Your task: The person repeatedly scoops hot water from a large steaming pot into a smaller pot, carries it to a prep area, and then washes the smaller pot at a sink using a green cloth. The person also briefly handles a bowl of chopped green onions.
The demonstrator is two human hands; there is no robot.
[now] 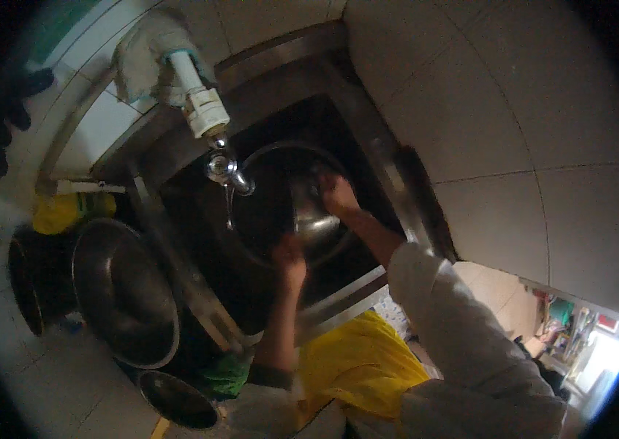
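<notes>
A round metal basin (317, 219) rests inside a dark, square-cornered metal sink (337, 299). My right hand (338, 193) is at the basin's right side, over its shiny inner wall, with fingers bent and blurred. Over the basin's near rim is my left hand (290, 253), dim and blurred. Whether either hand grips the rim or anything small cannot be made out. A chrome tap (227, 167) reaches over the basin's left side. The dim light hides what lies in the basin.
A white pipe (205, 112) feeds the tap, with a pale cloth (147, 57) around it. Left of the sink stand a large metal bowl (123, 296), a dark container (35, 280), a yellow package (73, 211) and a smaller vessel (177, 399). Tiled wall (485, 126) rises at right.
</notes>
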